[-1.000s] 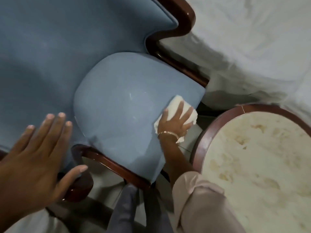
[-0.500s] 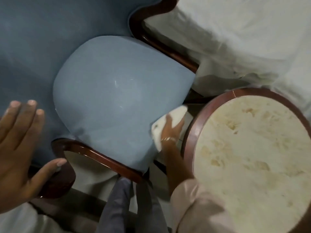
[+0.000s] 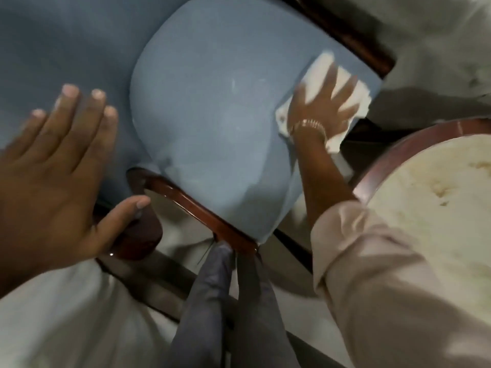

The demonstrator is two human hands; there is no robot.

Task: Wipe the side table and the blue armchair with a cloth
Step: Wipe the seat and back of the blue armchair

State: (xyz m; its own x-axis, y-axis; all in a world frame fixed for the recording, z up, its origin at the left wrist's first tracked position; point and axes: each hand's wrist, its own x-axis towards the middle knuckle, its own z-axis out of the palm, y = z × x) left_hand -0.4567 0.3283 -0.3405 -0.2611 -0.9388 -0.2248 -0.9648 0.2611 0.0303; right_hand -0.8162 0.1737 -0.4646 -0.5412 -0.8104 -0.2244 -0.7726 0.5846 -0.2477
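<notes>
We press our right hand (image 3: 320, 106), fingers spread flat, onto the folded white cloth (image 3: 322, 96) at about two o'clock, pinning it against the right edge of the blue upholstered armchair's (image 3: 212, 128) padded seat cushion; a gold-coloured bracelet (image 3: 309, 126) circles that wrist. Our left hand (image 3: 57, 166) at nine o'clock lies open, palm down, gripping nothing, its thumb touching the chair's dark polished wooden armrest (image 3: 138, 235). The round side table (image 3: 414, 155), with its reddish wooden rim and cream marble top, sits at four o'clock, just beside the chair.
</notes>
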